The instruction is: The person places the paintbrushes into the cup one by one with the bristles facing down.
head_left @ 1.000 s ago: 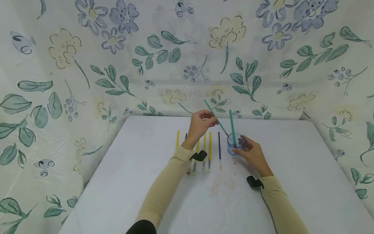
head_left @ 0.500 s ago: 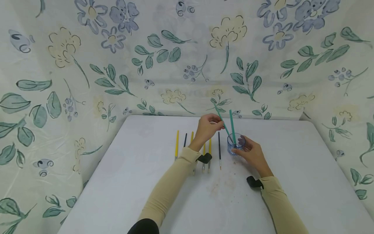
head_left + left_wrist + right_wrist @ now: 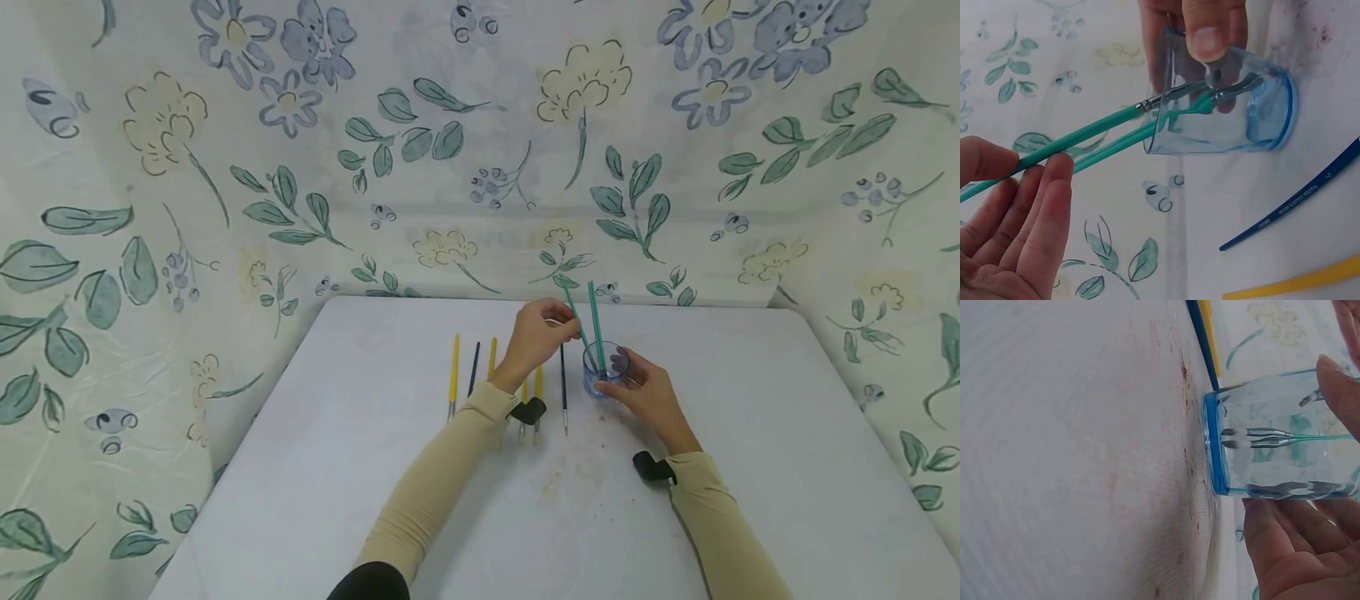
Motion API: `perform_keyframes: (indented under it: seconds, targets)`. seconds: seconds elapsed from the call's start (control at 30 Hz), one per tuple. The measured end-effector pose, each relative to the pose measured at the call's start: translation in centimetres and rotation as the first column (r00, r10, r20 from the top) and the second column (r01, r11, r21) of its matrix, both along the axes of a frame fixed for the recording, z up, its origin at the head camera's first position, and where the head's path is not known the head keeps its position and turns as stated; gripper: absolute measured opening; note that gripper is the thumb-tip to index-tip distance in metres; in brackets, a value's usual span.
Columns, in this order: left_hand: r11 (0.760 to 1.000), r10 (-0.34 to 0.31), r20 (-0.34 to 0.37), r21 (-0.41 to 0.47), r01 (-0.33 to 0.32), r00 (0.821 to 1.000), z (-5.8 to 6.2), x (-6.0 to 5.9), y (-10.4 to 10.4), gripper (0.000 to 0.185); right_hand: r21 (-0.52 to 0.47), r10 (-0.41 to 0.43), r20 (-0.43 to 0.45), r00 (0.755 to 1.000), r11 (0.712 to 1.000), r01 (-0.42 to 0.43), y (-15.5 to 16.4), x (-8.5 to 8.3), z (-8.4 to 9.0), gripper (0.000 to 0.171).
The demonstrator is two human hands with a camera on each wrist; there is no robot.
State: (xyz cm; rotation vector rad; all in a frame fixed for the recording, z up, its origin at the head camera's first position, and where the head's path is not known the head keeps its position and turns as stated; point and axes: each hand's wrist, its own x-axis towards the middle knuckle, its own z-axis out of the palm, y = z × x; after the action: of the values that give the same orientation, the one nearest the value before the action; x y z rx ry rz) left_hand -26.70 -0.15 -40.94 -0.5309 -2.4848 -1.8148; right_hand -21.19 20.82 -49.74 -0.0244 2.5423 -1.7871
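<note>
My left hand pinches a green paintbrush between thumb and fingers. The brush slants bristles-down, its metal ferrule inside the mouth of a clear, blue-based glass. Thumb and fingers of my right hand grip this glass on either side as it stands upright on the table. More green paintbrushes lean in the glass; in the right wrist view their bristle tips are near its bottom, while the held brush's tip is higher up.
Left of the glass, yellow brushes and dark blue brushes lie in a row on the white table, partly hidden by my left arm. Brownish specks mark the tabletop. A floral cloth hangs behind.
My left hand has moved right toward the glass, and the held green brush has gone lower into it and become more upright. My right hand and the glass have stayed put.
</note>
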Motion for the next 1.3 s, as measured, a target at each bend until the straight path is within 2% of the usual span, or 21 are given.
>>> perform_keyframes:
  seconds: [0.4,0.63,0.77,1.03,1.3]
  targets:
    - [1.000,-0.006,0.039,-0.030,0.007,0.999,-0.8,0.2,0.4,0.016,0.031,0.015,-0.016,1.000,0.999,-0.014,0.0,-0.1,0.1,0.093]
    - [0.999,-0.004,0.009,-0.048,0.005,1.000,-0.3,0.4,-0.2,0.018,0.032,0.016,-0.020,1.000,0.999,-0.015,0.0,0.0,0.0,0.092]
    - [0.999,0.017,-0.001,-0.044,-0.017,1.000,0.0,0.4,-0.9,0.017,0.032,0.013,-0.017,1.000,0.999,-0.013,0.0,0.0,0.1,0.091]
    - [0.995,0.097,-0.019,-0.005,-0.098,0.995,0.3,-0.2,-4.6,0.014,0.030,0.020,-0.015,1.000,0.999,-0.020,0.0,0.0,0.2,0.091]
    - [0.976,0.216,0.044,-0.003,-0.216,0.975,0.5,-0.3,-9.7,0.018,0.024,0.027,-0.016,1.000,0.999,-0.026,0.2,0.1,0.3,0.091]
